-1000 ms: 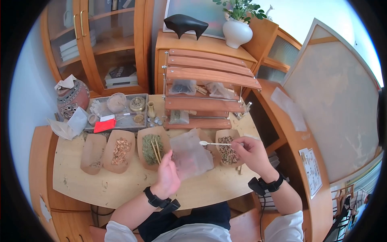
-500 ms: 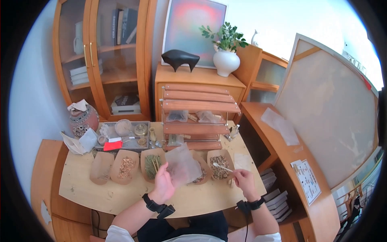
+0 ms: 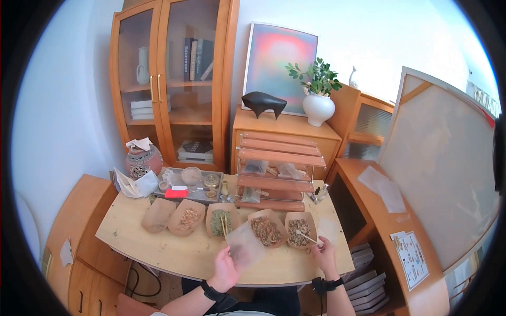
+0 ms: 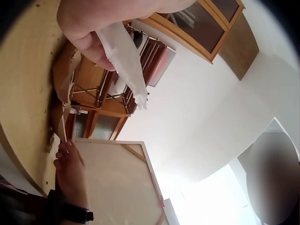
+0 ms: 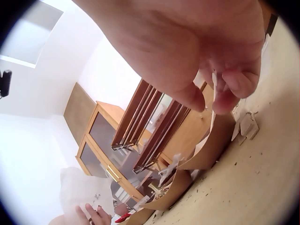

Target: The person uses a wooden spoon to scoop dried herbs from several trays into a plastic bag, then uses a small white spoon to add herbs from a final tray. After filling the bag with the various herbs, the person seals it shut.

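In the head view a translucent pouch (image 3: 246,246) is held by the left hand (image 3: 226,270), its fingers behind the pouch's lower left side. The left wrist view shows the pouch (image 4: 125,63) pinched between thumb and fingers. Dark contents show faintly through it. The right hand (image 3: 324,257) grips the end of a small white spoon (image 3: 307,237), whose bowl lies in the rightmost paper tray (image 3: 314,224) on mixed dried bits. A second tray of reddish dried bits (image 3: 266,231) stands beside it, just behind the pouch.
More paper trays stand leftward, one with green herbs (image 3: 218,223) and wooden tweezers, one with orange chips (image 3: 188,218). Behind are a slatted wooden rack (image 3: 279,184) with small bags, a grey tray (image 3: 199,198) of small vessels, and glass bottles (image 3: 318,194).
The spoon has gone from beside the pouch to the rightmost tray, its bowl lowered into the dried bits. The left hand still holds the pouch. The head view has tilted upward.
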Available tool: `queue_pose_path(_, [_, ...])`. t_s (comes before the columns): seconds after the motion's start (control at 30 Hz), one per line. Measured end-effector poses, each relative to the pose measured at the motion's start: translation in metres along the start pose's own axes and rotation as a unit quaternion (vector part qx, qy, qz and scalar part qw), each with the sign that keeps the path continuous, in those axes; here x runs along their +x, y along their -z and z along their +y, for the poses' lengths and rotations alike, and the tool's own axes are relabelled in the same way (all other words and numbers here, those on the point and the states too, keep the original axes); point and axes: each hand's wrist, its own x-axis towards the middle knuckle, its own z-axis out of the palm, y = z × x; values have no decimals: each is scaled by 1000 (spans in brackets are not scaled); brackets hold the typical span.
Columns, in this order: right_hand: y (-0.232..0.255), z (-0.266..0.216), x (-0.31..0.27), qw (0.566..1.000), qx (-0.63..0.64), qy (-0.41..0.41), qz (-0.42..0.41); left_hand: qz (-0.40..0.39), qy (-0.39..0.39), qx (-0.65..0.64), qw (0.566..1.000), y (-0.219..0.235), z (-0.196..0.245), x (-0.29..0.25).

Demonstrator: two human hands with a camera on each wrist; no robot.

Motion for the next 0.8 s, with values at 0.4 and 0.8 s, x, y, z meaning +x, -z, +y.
queue_pose_path(0.4, [17, 4, -18, 986, -137, 69, 70, -16, 30, 14, 999, 4, -18, -14])
queue_pose_path(0.8, [-57, -89, -84, 911, 258, -62, -314, -52, 58, 107, 991, -2, -26, -22])
